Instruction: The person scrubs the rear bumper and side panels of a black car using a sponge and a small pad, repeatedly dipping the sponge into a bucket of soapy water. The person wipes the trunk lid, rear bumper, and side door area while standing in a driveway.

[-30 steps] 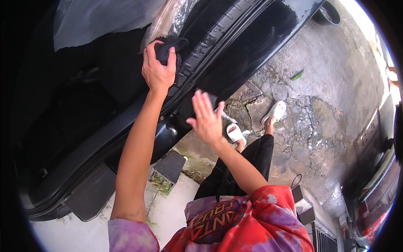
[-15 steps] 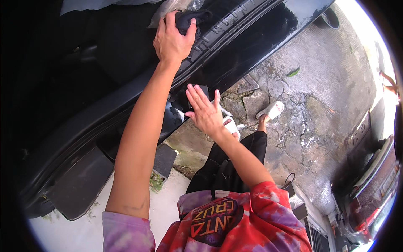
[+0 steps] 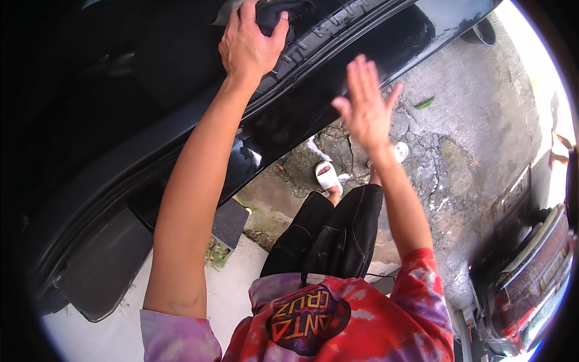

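At the top of the head view, my left hand (image 3: pixel 250 51) grips a bunched dark cloth (image 3: pixel 271 21) between fingers and thumb. It rests at the inner edge of a black car's open boot, beside the ribbed sill (image 3: pixel 325 30). My right hand (image 3: pixel 365 99) is open and empty, fingers stretched and slightly blurred by motion. From this view it overlaps the outer edge of the glossy black bumper (image 3: pixel 338 78); whether it touches the bumper I cannot tell. Part of a pale plastic wrapping (image 3: pixel 226 12) shows by my left fingers.
Cracked concrete ground (image 3: pixel 452 139) lies beyond the bumper, with a green leaf (image 3: pixel 424 103) on it. My feet wear white sandals (image 3: pixel 329 178). At the lower right stands a second, dark red car (image 3: pixel 518 295). A black round container (image 3: pixel 482 33) sits at the upper right.
My right hand has moved up and to the right, away from its place low over the bumper. My left hand keeps its hold on the cloth, slightly higher in view.
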Motion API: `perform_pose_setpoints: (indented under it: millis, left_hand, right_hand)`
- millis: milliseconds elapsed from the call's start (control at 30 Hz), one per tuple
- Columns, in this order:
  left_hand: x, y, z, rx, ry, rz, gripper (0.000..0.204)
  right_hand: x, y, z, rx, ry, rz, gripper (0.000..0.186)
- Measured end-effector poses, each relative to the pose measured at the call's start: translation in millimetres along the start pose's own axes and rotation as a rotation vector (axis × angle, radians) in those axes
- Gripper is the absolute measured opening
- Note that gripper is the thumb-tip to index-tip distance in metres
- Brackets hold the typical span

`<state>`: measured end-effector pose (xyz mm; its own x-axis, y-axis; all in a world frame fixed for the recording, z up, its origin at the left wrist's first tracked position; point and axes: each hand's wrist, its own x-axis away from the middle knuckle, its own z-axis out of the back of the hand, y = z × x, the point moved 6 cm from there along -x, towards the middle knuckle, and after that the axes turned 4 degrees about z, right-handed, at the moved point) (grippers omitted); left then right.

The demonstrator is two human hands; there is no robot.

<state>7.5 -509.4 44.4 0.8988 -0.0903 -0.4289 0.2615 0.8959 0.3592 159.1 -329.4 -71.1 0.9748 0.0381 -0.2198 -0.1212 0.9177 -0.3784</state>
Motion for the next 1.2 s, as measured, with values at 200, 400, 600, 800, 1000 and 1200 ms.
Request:
perform_pose_setpoints:
  millis: [200,400,600,800,1000,1200]
  left_hand:
    - [-2,7,-8,0.017,-0.002,-0.006,0.043]
    - [-5,9,0,0.033,-0.043,0.046,0.039]
    - [-7,11,0,0.032,-0.05,0.068,0.035]
    - [1,5,4,0.01,-0.051,0.103,0.035]
    - [-3,7,-4,0.04,0.007,0.038,0.04]
    - [-1,19,21,0.074,0.154,-0.033,0.037]
  right_hand:
    - [-5,1,-5,-0.096,0.084,-0.196,0.086]
    - [19,-1,-1,-0.02,-0.311,0.203,0.094]
    - [-67,161,89,0.243,-0.095,0.407,0.067]
    - [-53,164,111,-0.556,-0.115,-0.179,0.07]
    - [27,27,9,-0.169,-0.69,0.238,0.106]
    - [57,-44,-25,-0.105,-0.7,0.465,0.106]
